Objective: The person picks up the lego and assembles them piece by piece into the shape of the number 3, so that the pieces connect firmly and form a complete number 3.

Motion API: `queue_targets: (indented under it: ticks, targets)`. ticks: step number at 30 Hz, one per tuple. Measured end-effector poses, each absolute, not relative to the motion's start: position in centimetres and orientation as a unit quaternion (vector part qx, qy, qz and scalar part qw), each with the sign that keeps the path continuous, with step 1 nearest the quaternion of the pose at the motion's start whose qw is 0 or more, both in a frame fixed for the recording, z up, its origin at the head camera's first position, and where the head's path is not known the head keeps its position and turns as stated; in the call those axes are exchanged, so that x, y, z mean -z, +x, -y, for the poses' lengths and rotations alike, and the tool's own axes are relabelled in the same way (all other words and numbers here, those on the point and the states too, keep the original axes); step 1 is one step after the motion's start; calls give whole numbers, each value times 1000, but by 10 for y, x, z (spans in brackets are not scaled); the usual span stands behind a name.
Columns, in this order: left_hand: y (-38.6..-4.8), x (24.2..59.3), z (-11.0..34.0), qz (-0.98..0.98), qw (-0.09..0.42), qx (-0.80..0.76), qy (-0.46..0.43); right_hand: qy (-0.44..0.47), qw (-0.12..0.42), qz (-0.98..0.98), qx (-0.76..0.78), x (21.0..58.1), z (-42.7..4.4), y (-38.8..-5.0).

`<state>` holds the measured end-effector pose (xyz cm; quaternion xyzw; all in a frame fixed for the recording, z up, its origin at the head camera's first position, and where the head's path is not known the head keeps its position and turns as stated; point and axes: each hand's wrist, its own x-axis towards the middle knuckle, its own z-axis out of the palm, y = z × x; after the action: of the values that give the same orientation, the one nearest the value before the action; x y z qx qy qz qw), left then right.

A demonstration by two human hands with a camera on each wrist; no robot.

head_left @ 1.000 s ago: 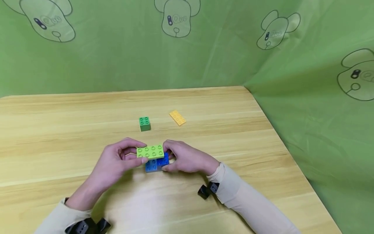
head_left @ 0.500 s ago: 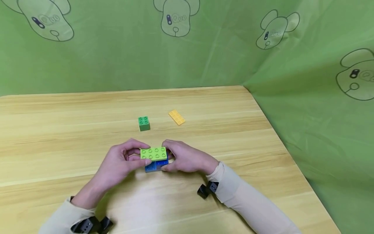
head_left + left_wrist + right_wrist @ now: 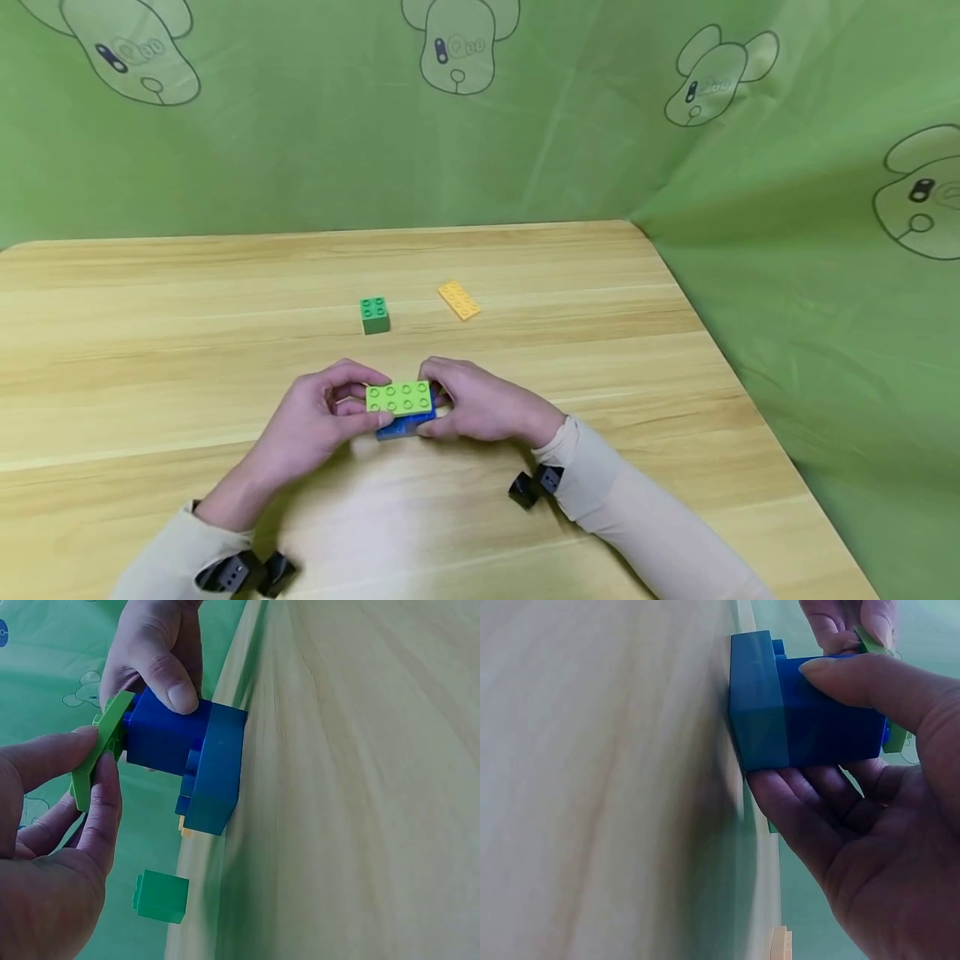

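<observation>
My left hand (image 3: 318,421) pinches a thin lime-green building plate (image 3: 399,400) between thumb and fingers. In the left wrist view the plate sits tilted at the studs of a dark blue brick (image 3: 161,735), its far end close to them; whether it touches is unclear. That dark blue brick stands on one end of a lighter blue brick (image 3: 219,769), whose other studs are bare. My right hand (image 3: 487,404) grips the dark blue brick, thumb on one side and fingers on the other. From the head view the lime plate hides most of both blue bricks.
Beyond the hands, a green brick (image 3: 375,316) and a thin yellow-orange plate (image 3: 459,300) lie apart on the wooden table (image 3: 187,333). A green curtain (image 3: 300,150) hangs behind the table and along its right side.
My left hand has carried the lime-green plate rightward and slightly nearer, so it covers more of the blue bricks. My right hand and the blue bricks have stayed nearly still.
</observation>
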<state>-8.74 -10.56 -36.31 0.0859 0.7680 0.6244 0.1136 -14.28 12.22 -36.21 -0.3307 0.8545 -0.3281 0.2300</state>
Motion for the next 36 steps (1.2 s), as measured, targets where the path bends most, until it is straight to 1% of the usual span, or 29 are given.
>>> queue_targets:
  ticks: [9,19,33,36]
  targets:
    - [-88,363,103,-765,109,-626,98,-338,225,-853,327,363,-122,-143]
    - [-90,361,102,-793,87,-594,109,-339,224,-855,322,361,-122,-143]
    - [-93,358,102,-823,82,-548,127,-340,229,-849,333,362,-124,-143]
    - [-94,357,103,-828,81,-540,130,-352,225,-846,333,362,-125,-143]
